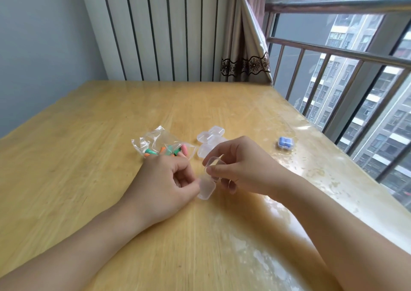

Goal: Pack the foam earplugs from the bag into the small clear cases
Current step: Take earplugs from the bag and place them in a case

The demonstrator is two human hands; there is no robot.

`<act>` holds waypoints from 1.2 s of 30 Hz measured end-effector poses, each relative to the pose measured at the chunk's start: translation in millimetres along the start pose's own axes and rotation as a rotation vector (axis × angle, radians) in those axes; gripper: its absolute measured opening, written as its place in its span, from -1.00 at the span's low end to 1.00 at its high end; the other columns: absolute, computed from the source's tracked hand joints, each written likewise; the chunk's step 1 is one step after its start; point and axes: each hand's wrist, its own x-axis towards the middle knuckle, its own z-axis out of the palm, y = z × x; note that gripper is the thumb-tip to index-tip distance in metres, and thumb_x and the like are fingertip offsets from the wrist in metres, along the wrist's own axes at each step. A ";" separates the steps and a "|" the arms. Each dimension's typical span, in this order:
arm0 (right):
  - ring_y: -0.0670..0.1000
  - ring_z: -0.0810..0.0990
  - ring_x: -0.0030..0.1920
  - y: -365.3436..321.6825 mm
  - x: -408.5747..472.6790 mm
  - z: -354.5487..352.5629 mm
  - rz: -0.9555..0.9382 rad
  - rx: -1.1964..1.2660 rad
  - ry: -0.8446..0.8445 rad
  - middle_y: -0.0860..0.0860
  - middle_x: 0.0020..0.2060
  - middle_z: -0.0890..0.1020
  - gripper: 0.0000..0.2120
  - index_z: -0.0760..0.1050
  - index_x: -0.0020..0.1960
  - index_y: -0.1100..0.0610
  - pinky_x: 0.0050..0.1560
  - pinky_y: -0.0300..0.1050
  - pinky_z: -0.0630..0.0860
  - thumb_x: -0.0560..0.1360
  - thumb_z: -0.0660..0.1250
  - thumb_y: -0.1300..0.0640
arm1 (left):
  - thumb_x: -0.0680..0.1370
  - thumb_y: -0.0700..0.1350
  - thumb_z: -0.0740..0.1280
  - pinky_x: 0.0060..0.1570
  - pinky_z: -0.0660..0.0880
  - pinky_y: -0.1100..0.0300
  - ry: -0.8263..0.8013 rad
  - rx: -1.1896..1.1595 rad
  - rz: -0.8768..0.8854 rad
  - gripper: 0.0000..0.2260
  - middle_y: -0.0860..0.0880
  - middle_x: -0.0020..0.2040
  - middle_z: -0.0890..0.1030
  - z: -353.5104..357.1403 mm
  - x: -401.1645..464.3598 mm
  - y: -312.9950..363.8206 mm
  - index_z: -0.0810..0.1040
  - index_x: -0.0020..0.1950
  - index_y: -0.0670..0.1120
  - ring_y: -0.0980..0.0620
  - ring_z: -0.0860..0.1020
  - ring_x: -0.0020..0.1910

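Mid-desk [89,135], both hands pinch a clear case [208,183], left hand [164,186] base, right hand [242,168] lid, seemingly opening; next, fetch earplugs [165,151] from bag [160,143].

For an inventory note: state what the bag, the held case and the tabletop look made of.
Bag: thin clear plastic film, crinkled and glinting.
Held case: apparently rigid, slightly frosted clear plastic; fingers show through.
Tabletop: pale wood by its grain, under what seems a glossy clear cover.
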 end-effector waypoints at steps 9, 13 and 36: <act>-0.01 0.63 -0.38 0.1 -1.5 -15.2 -0.038 -0.161 0.244 -0.07 -0.12 0.73 -0.88 0.69 0.01 0.06 -0.49 -0.37 0.39 0.48 0.47 0.20 | 0.41 -0.18 0.57 -0.34 0.33 0.57 0.147 -0.088 0.011 -0.86 -0.12 -0.52 0.51 -7.0 1.3 0.6 0.66 -0.31 -0.07 0.15 0.34 -0.55; -0.15 0.57 -0.38 -3.5 -4.1 -15.1 -0.276 -0.237 0.442 -0.13 -0.25 0.70 -0.93 0.69 -0.11 0.02 -0.38 -0.41 0.39 0.44 0.50 0.17 | 0.36 -0.06 0.47 -0.46 0.29 0.39 0.408 0.013 0.055 -0.94 -0.05 -0.47 0.48 -31.4 11.7 -5.1 0.64 -0.26 -0.02 0.10 0.37 -0.50; -0.03 0.41 -0.25 4.8 20.6 35.8 -0.250 -0.667 0.399 -0.12 -0.36 0.42 -0.84 0.72 -0.04 -0.06 -0.29 -0.10 0.28 0.57 0.36 -0.03 | 0.36 0.22 0.35 0.16 0.26 0.47 -0.127 0.240 0.032 -0.63 0.33 0.10 0.51 -22.5 16.3 -38.3 0.63 0.16 0.28 0.18 0.42 0.18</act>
